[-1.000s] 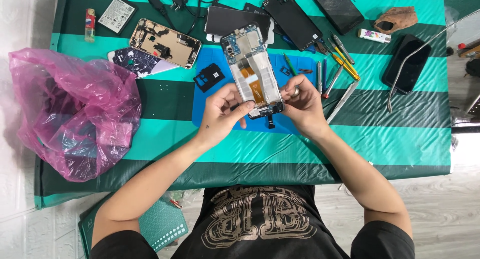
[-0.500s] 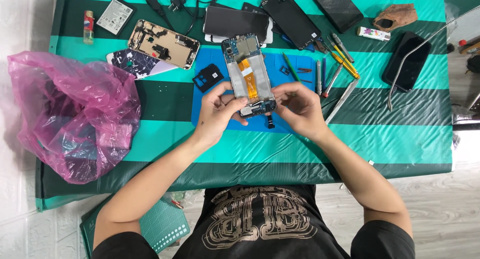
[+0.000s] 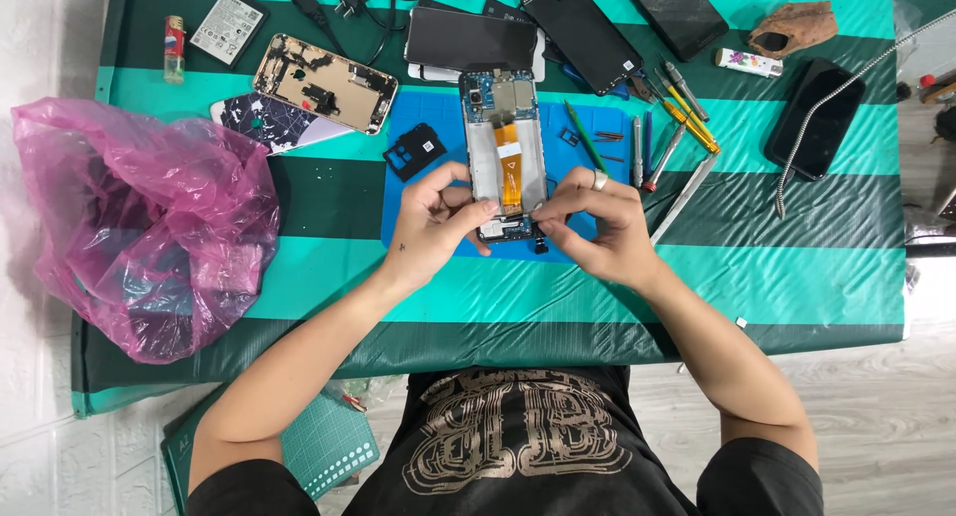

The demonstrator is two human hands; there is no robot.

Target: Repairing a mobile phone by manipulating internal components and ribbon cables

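Note:
An opened phone (image 3: 508, 152) with its back off lies on a blue work mat (image 3: 418, 202); an orange flex strip runs down its middle. My left hand (image 3: 435, 222) holds the phone's lower left edge. My right hand (image 3: 597, 222), with a ring on one finger, pinches at the phone's bottom end, where a small dark circuit part sits. What the fingertips grip there is hidden. A small black cover piece (image 3: 415, 149) rests on the mat to the left of the phone.
A pink plastic bag (image 3: 149, 232) fills the table's left side. Screwdrivers and tweezers (image 3: 667, 128) lie right of the mat. Other phones, a gold phone frame (image 3: 324, 83), a battery (image 3: 227, 26), chargers and a black phone (image 3: 812, 118) line the far side.
The phone has swung from a tilt to lie straight on the mat. Both hands have closed in on its bottom end.

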